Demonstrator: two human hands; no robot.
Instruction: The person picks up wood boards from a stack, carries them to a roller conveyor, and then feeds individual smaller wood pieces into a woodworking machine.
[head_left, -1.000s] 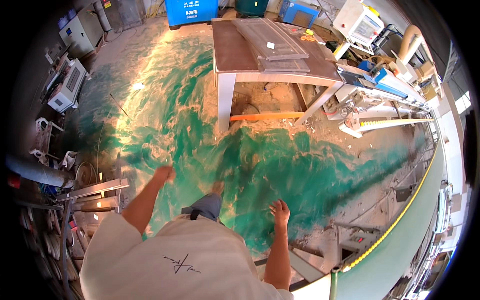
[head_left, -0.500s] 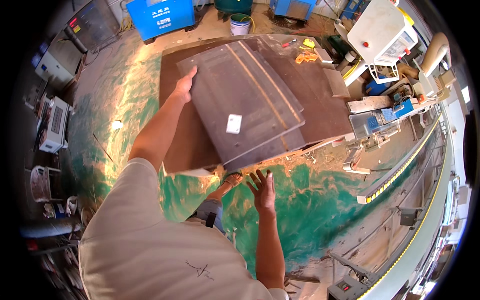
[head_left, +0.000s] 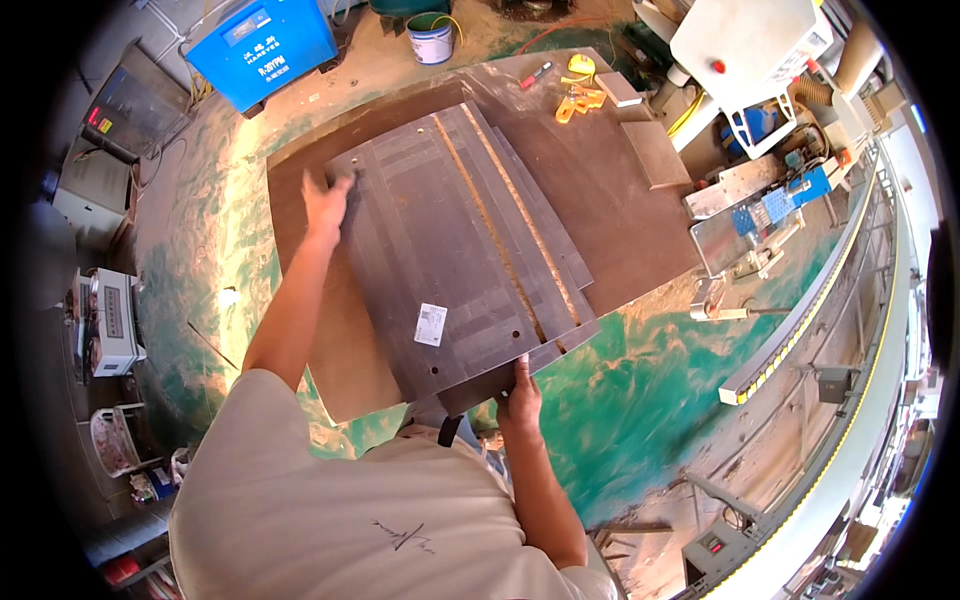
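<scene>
The fingers of the left hand (head_left: 325, 203) are spread and laid flat on the far left corner of the top metal sheet (head_left: 440, 260), palm down against its grey surface. The right hand (head_left: 520, 393) has its fingers curled over the near edge of the same stack, pinching the lip of the sheet at the corner closest to the body, thumb on top. The sheet is the uppermost of several grey plates stacked slightly fanned, so their long edges show as steps along the right side, and it carries a small white label (head_left: 431, 324) near its near edge. The stack lies on a brown worktable (head_left: 620, 200), overhanging the table's near edge toward the person. At the table's far right corner lie yellow tools (head_left: 580, 98), a red pen (head_left: 536, 74) and a small flat block (head_left: 656, 153). Beyond the table stand a blue machine (head_left: 262, 45) and a white bucket (head_left: 432, 38) on a floor (head_left: 640, 390) with worn green paint. A white cabinet (head_left: 745, 45) stands to the right.
</scene>
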